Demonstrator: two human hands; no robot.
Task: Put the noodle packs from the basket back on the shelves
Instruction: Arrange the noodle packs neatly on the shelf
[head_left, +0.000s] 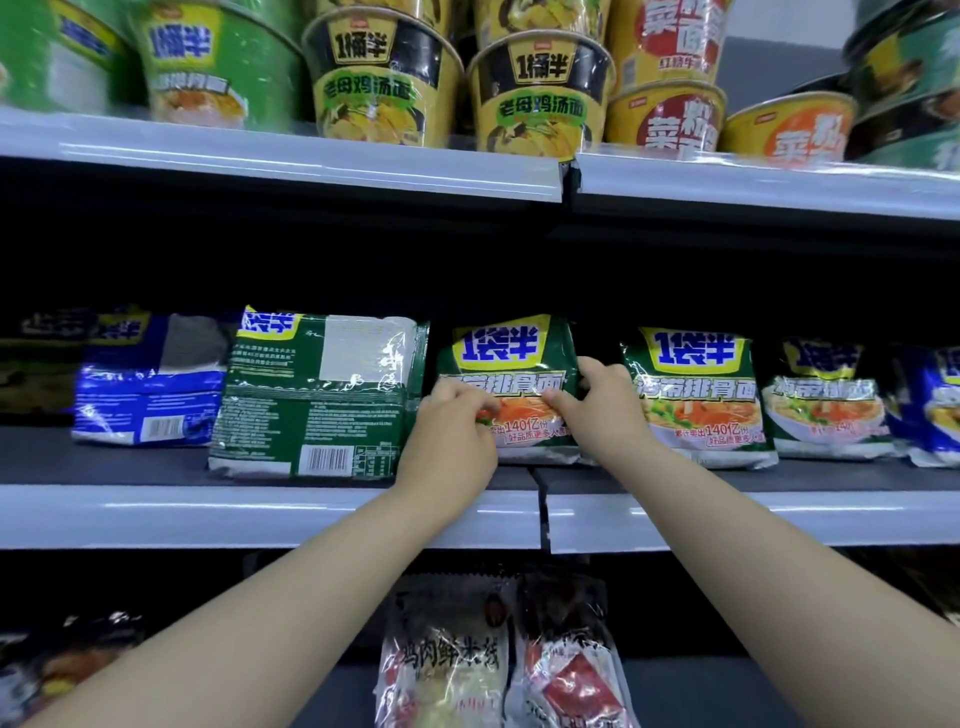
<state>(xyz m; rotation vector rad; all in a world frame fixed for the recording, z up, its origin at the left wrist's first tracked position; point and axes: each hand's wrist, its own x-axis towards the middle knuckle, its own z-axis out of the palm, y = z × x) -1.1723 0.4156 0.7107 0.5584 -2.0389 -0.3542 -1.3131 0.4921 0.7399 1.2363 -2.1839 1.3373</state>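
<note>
Shelves are filling the view in three tiers, with green and yellow noodle cups (382, 88) sitting along the top one. Starting at the left of the middle shelf (270, 514), a blue pack (148, 384) is leaning back, and just beside it a large green multipack (317, 395) is standing with its printed back and barcode facing out. Next comes the green noodle pack (511, 384), standing upright on the middle shelf near the seam between two shelf sections. The person's left hand (449, 436) is pressing its grip onto the pack's lower left corner, fingers curled against the wrapper. The right hand (597, 400) is pinching the pack's right edge, thumb on the front and fingers wrapping behind. Further right, a matching green pack (698, 395) is standing just beside the held one, followed by another green pack (826, 400) and a blue one at the frame's edge. Both forearms are reaching up from the bottom, crossing over clear-wrapped packs (447, 660) on the lowest shelf.
</note>
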